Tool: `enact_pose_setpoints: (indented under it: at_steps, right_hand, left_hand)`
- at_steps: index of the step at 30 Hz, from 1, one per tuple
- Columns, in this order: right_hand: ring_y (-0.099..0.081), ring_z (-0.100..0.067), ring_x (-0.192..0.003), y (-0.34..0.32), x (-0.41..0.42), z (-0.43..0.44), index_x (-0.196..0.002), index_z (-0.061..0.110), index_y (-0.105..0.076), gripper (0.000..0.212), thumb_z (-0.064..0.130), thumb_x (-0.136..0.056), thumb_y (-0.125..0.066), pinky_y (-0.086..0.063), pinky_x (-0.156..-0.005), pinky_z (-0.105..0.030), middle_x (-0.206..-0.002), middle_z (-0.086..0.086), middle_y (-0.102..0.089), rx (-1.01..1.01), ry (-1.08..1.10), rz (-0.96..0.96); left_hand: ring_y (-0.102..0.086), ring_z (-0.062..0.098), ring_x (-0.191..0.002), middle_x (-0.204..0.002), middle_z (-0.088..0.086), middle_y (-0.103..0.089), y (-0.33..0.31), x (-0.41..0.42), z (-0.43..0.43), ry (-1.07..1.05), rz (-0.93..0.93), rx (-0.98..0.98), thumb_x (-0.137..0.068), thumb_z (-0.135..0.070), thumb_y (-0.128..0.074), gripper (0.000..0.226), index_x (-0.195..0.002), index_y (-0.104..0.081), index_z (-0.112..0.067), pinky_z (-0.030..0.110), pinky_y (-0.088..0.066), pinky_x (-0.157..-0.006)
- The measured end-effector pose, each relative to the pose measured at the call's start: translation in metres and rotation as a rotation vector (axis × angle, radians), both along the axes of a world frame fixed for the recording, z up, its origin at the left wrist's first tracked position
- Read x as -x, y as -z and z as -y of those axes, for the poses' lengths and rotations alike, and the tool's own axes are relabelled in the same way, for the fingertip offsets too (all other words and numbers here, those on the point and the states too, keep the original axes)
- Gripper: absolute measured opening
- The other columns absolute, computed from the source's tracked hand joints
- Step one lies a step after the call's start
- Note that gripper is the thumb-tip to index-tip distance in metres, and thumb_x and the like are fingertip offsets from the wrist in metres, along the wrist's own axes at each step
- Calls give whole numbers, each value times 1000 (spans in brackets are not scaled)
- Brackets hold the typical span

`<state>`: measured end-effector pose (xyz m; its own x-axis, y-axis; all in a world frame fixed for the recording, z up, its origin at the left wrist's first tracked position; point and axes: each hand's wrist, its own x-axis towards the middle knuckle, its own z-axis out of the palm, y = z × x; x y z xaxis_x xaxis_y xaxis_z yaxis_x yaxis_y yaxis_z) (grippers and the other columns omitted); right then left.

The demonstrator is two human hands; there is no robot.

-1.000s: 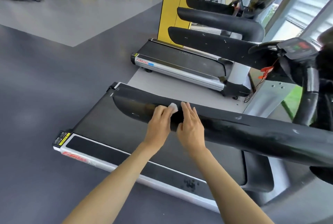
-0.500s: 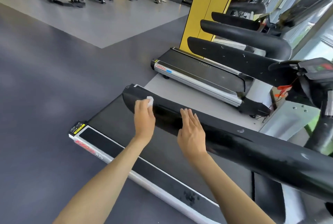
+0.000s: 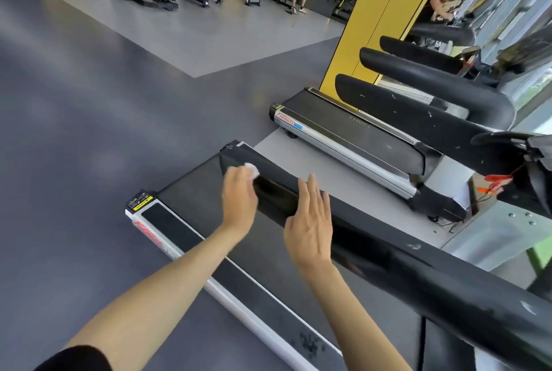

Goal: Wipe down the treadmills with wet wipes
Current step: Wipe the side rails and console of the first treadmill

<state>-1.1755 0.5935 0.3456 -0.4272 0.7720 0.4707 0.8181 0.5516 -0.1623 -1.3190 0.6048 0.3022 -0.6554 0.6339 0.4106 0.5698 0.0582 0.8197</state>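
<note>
White wipe [image 3: 251, 169], small and crumpled, shows past the fingertips of the left hand [image 3: 239, 200], which grips it against the top of the black rail [image 3: 388, 254], close to the rail's free end. Hand and wipe are motion-blurred; finger detail is unclear. Right hand [image 3: 310, 221]: fingers straight and close together, laid on the rail's near side, beside the left hand but apart from it. Rail surface is glossy, with pale scuffs further along. It belongs to the near treadmill [image 3: 191, 191], which has a dark belt and a silver side strip. A second treadmill [image 3: 352, 137] stands alongside.
</note>
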Motion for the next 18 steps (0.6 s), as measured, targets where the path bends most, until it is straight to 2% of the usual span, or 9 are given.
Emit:
enact_pose_setpoints:
  at_steps: [2,4,6,8,10,13,15,17,18]
  right_hand:
    - [-44,-33,-134,0,19,-5,-138,-5,-38,69,-10,-70,-46,-34,-110,-50,-141,-22,-49,3,-83,12]
    - [-48,-31,-131,0,31,-11,-143,-2,-32,66,-8,-77,-36,-26,-113,-41,-138,-17,-52,34,-96,10]
    - [-36,-27,-140,0,32,-14,-150,2,-21,74,-13,-80,-39,-11,-117,-29,-147,-14,-43,124,-86,38]
    - [-24,-26,-146,1,30,-15,-152,5,-17,77,-15,-81,-39,-4,-117,-25,-154,-12,-33,163,-88,87]
    - [-24,-28,-145,2,31,-13,-151,4,-23,77,-16,-78,-41,-8,-117,-28,-153,-13,-35,156,-71,98]
    - [-46,-34,-132,11,35,-14,-138,-4,-44,78,-20,-62,-54,-27,-112,-41,-136,-20,-54,88,-50,135]
    - [-53,-35,-125,15,36,-14,-130,-6,-53,78,-21,-54,-61,-33,-106,-46,-129,-21,-59,40,-54,147]
    - [-55,-35,-123,12,37,-12,-127,-7,-56,77,-19,-52,-65,-35,-105,-47,-128,-23,-60,29,-60,180]
    - [-56,-35,-122,11,36,-12,-126,-6,-57,77,-17,-51,-66,-37,-104,-47,-127,-23,-60,20,-55,199]
  left_hand:
    - [-45,11,-81,-87,-5,-54,10,-21,8,247,-102,32,-95,-25,-36,25,-86,-57,-13,27,-43,-76]
    - [-44,4,-85,-96,-13,-51,20,-18,12,343,-218,-3,-96,-29,-36,24,-97,-58,-19,15,-39,-78]
    - [-47,7,-80,-88,-7,-50,19,4,3,216,-88,-36,-100,-18,-44,18,-85,-54,-20,15,-39,-70]
    - [-42,7,-69,-82,-1,-45,12,34,-5,-21,147,-53,-99,-8,-48,29,-72,-44,-19,17,-31,-63]
    - [-41,8,-68,-82,-2,-42,12,47,-7,-118,216,-65,-95,2,-47,33,-71,-40,-20,19,-30,-66]
    - [-48,7,-81,-89,-10,-46,18,22,2,112,48,-66,-96,-3,-50,22,-85,-53,-22,19,-42,-70]
    - [-50,5,-85,-89,-13,-46,22,11,8,246,-75,-98,-96,-5,-52,26,-88,-50,-30,18,-46,-73]
    - [-47,9,-81,-84,-7,-46,21,23,1,187,-71,-122,-96,-3,-50,29,-82,-47,-28,20,-44,-71]
    - [-45,12,-78,-80,0,-46,19,33,-6,100,-6,-111,-96,-2,-47,29,-76,-43,-23,22,-41,-68]
